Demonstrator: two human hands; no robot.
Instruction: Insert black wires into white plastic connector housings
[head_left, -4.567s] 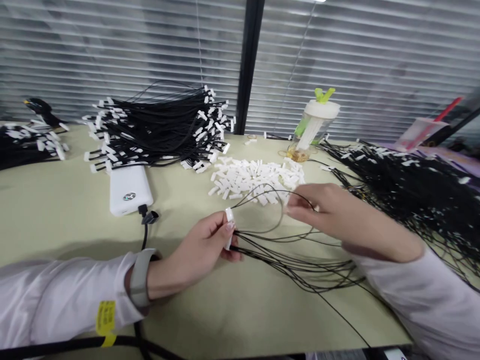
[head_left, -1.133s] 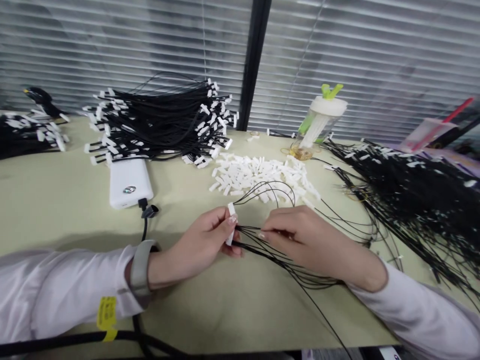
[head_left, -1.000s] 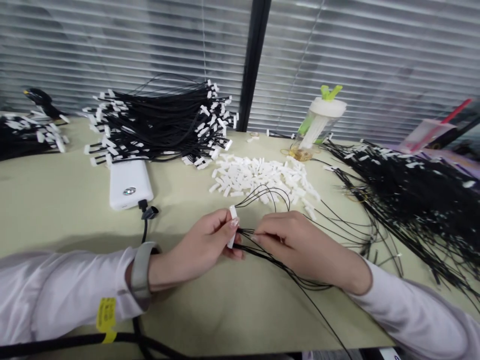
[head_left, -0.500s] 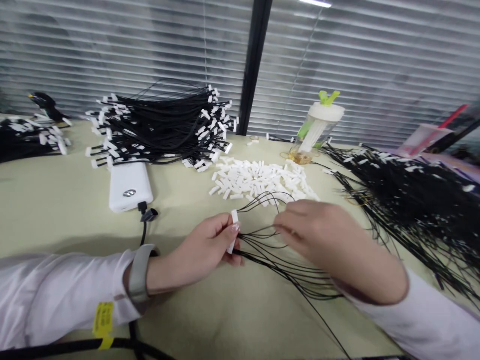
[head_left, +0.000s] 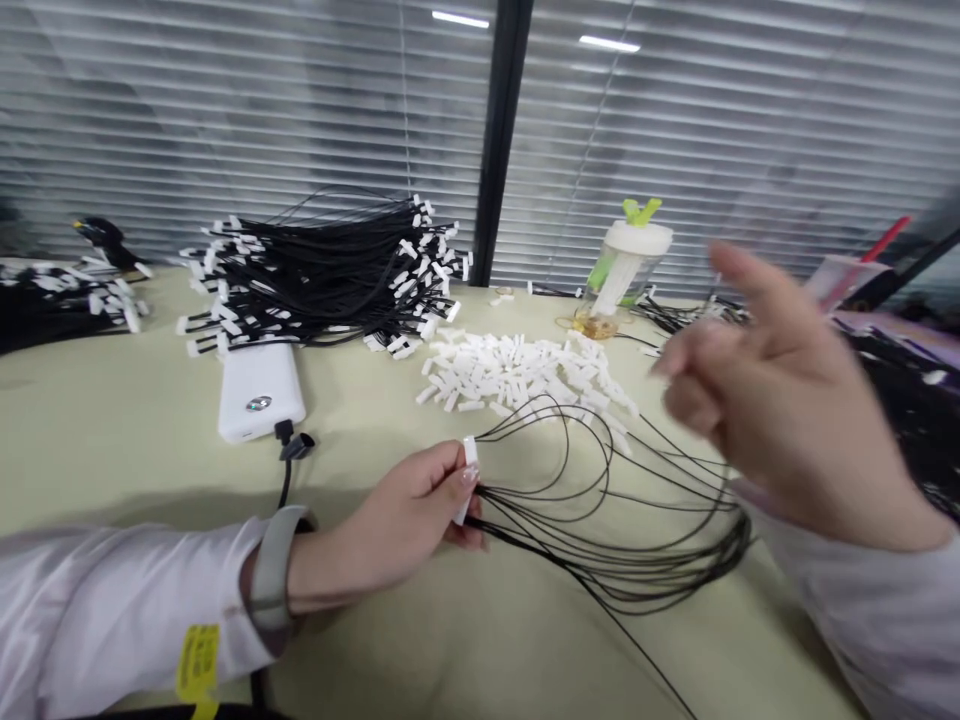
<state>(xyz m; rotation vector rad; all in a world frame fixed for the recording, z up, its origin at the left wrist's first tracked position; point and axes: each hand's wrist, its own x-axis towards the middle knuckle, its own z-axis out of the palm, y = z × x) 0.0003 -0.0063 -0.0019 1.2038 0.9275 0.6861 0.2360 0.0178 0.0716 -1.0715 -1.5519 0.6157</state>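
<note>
My left hand [head_left: 409, 515] pinches a long white connector [head_left: 470, 452] between thumb and fingers. Thin black wires [head_left: 615, 545] run from the connector to the right, some curving round in loops. Raised over the right side of the table, my right hand [head_left: 780, 390] is slightly blurred, its fingers apart with nothing between them. Loose small white connectors [head_left: 521, 370] lie in a pile just beyond the held wires.
Black cables with white ends [head_left: 322, 275] are stacked at the back left, behind a white power bank [head_left: 261, 390]. A lidded cup [head_left: 626, 270] stands past the loose pile. More black wires [head_left: 915, 400] lie at the right; blinds [head_left: 262, 110] rise behind.
My right hand has let go of the wires, moved right and up, and spread its fingers. The wires now hang in open loops. My left hand still grips the connector.
</note>
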